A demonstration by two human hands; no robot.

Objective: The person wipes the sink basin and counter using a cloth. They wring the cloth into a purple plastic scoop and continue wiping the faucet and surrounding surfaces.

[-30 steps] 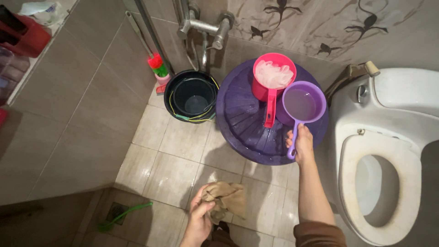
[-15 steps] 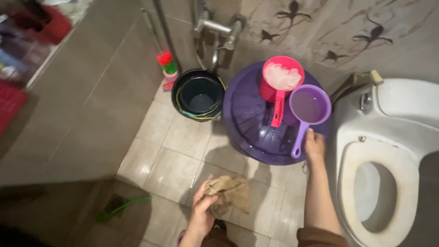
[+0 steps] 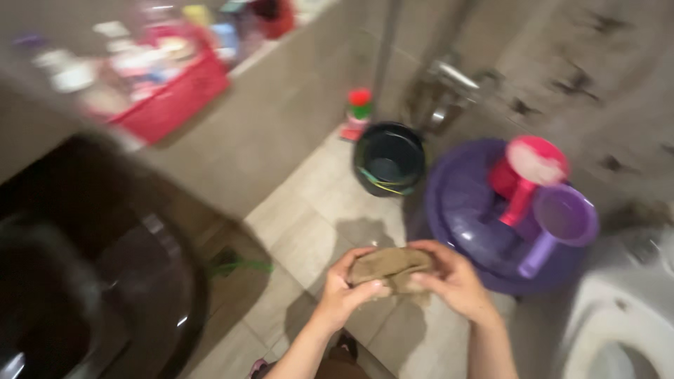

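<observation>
**Both hands on the rag, bunching it up**

I have the brown rag (image 3: 390, 269) in front of me, held low over the tiled floor (image 3: 319, 210). My left hand (image 3: 349, 286) grips its near-left end with fingers curled over the top edge and the thumb pressed in beneath; my right hand (image 3: 453, 278) is closed on the other end, fingers wrapped across the cloth. The rag sits crumpled between the two palms, a small tail of it hanging under my right hand.

As I judge it, the step in hand is gathering the cloth into a firm wad. What comes next calls for a steady two-handed grip so the loose tail does not slip out or drag on the floor.

Just beyond my right hand stands the purple tub lid (image 3: 467, 210), with a red dipper (image 3: 526, 172) and a purple dipper (image 3: 562, 219) resting on it, their handles pointing back toward me. Beyond my left hand, further off, is a black bucket (image 3: 388, 158). The white toilet (image 3: 618, 316) is off to the right of my right hand. The view is blurred, so finer detail is lost.
</observation>
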